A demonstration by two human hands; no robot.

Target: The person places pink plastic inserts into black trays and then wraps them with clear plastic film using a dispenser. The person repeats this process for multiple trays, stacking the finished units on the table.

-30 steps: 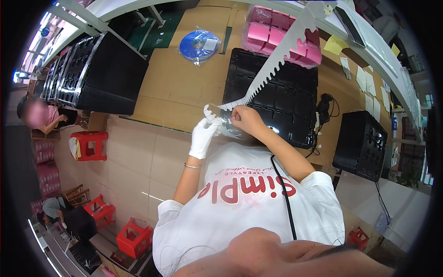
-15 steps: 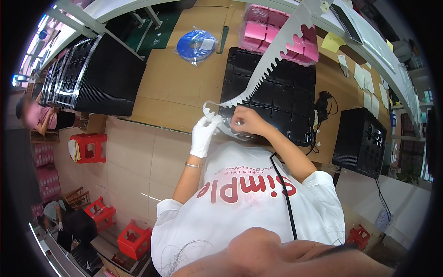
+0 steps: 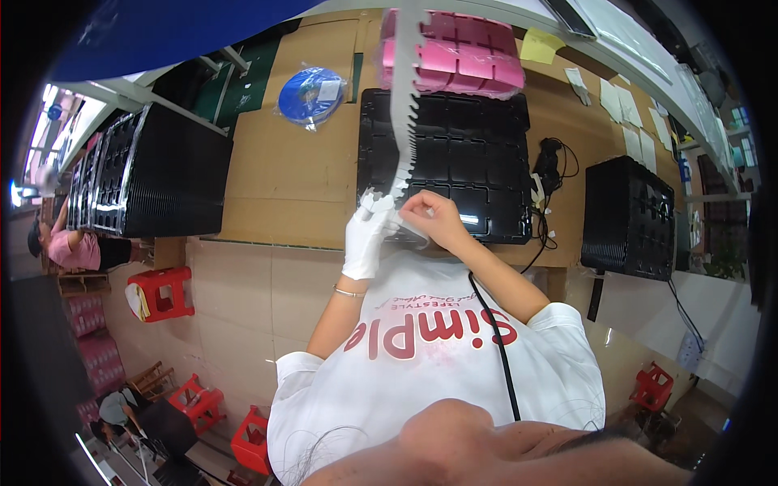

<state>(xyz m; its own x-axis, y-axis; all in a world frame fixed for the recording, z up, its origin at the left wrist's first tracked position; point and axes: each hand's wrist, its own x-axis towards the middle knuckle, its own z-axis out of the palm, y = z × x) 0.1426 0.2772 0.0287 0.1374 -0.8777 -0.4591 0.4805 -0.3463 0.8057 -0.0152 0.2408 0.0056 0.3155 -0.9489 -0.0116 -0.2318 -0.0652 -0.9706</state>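
A long white strip with a toothed right edge (image 3: 403,105) runs down from the top of the view to my hands. My left hand (image 3: 369,235), in a white glove, is closed round the strip's lower part. Close beside it, my bare right hand (image 3: 438,220) has thumb and forefinger pinched together near the strip. What lies between those fingertips, if anything, is too small to make out. A pale, translucent loop of strip hangs beneath the hands. Beyond them, a black moulded plastic tray (image 3: 478,154) lies on the cardboard-covered table (image 3: 275,182).
Pink plastic-wrapped trays (image 3: 454,61) sit behind the black tray. A blue reel in clear wrap (image 3: 310,99) lies left of them. Stacks of black trays stand left (image 3: 178,174) and right (image 3: 632,227). Black cable (image 3: 551,166) lies right; a large blue surface (image 3: 178,32) fills the top left.
The strip has swung from a rightward slant to nearly upright. The view has shifted, and the blue surface has come in at the top left. Both hands stay close together.
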